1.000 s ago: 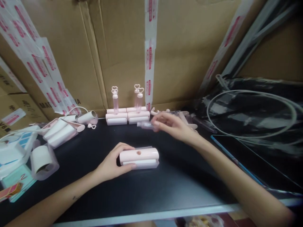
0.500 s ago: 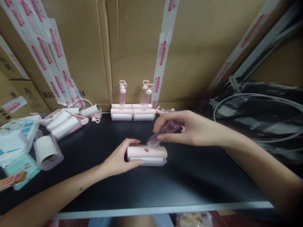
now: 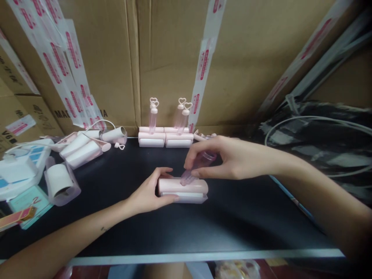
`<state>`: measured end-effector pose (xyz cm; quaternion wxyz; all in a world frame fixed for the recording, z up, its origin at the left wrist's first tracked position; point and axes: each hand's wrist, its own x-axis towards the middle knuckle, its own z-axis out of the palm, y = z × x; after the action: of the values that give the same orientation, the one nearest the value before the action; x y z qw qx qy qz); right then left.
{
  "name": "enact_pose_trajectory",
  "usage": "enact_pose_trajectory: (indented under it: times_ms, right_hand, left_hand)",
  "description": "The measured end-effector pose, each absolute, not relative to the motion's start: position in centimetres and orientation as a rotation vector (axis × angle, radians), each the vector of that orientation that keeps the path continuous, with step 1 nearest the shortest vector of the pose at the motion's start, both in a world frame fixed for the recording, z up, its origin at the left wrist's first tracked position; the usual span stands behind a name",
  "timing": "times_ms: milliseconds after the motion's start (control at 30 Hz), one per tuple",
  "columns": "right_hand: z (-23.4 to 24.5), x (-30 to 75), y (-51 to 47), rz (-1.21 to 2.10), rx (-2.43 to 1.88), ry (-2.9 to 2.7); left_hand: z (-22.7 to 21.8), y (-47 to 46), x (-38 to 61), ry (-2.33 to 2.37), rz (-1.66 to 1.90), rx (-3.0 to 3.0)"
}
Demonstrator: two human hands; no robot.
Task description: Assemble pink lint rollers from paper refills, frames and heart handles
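A pink lint roller head (image 3: 194,187) with a white roll along its front lies on the black tabletop. My left hand (image 3: 149,190) grips its left end, thumb in front and fingers behind. Between the thumb and fingers of my right hand (image 3: 219,157) is a clear pinkish tube handle (image 3: 202,161), slanted. Its lower tip touches the top of the roller head, where the hole sits; how far it is in I cannot tell. Behind stand several finished-looking pink lint rollers (image 3: 151,138) with upright tube handles and heart-shaped loops.
At the left lie loose white rolls in clear covers (image 3: 61,182), a heart-shaped cap (image 3: 119,146), a white power strip (image 3: 20,170) and a teal box (image 3: 30,203). Cardboard boxes (image 3: 168,58) wall off the back. A looped white cable (image 3: 267,133) hangs over black plastic at the right.
My right hand has moved slightly left and tilted the tube more upright, bringing its tip from behind the roller head onto the hole. My left hand keeps its grip.
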<state>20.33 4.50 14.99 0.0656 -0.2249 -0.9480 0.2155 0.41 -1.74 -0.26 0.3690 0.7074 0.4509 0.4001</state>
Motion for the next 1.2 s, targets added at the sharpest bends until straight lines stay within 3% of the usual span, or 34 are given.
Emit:
enact_pose_trajectory:
  times_ms: [567, 967, 1067, 1200]
  right_hand:
    - [15.6, 18.3, 5.2, 0.776, -0.66, -3.105]
    - [14.4, 19.1, 3.5, 0.77, -0.576, -2.965]
    - [15.7, 21.0, 4.6, 0.681, -0.501, -2.764]
    - [16.4, 25.8, 8.8, 0.229, -1.081, -2.229]
  left_hand:
    - [0.0, -1.6, 0.3, 1.181, 1.013, 1.845]
    - [-0.2, -1.0, -0.5, 1.194, 0.978, 1.959]
    - [0.5, -0.6, -1.3, 1.192, 0.874, 2.046]
    - [1.3, -0.5, -2.8, 1.225, 0.78, 2.097]
